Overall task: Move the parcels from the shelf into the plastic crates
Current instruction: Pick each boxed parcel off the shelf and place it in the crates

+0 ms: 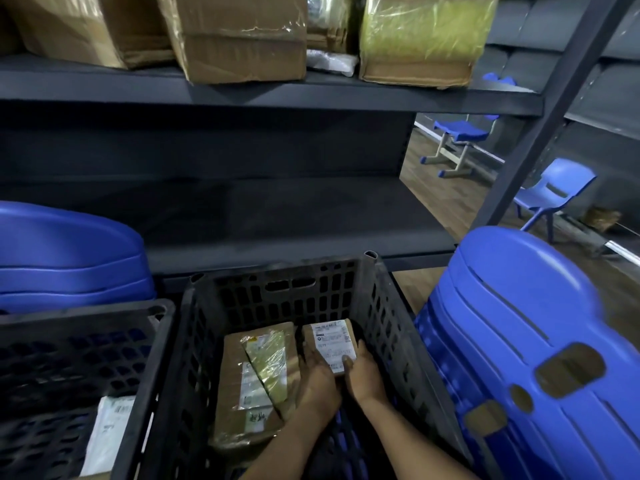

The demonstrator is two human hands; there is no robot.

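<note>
Cardboard and small, with a white label on top, the small parcel (330, 342) sat low inside the middle crate (381, 306), towards its right wall and just beside the large parcel (254, 382) that took up the left of the crate floor. Its long axis ran away from the person towards the crate's far wall, roughly parallel to the large parcel. It lay straight ahead of both hands and between them, so neither was clearly nearer. The left hand (317, 377) gripped its near left side with the fingers curled along that edge. The right hand (365, 372) held the near right corner, thumb pressed on the label. Whether the parcel already rested on the crate floor or hung just above it could not be told. If it was down, the coming move looked like a simple release, with both hands drawing back along that same axis. The boxes (242, 39) left to move stood on the upper shelf (242, 95), well above and ahead of the hands. A white bag (110, 424) lay in the left crate (79, 341).
</note>
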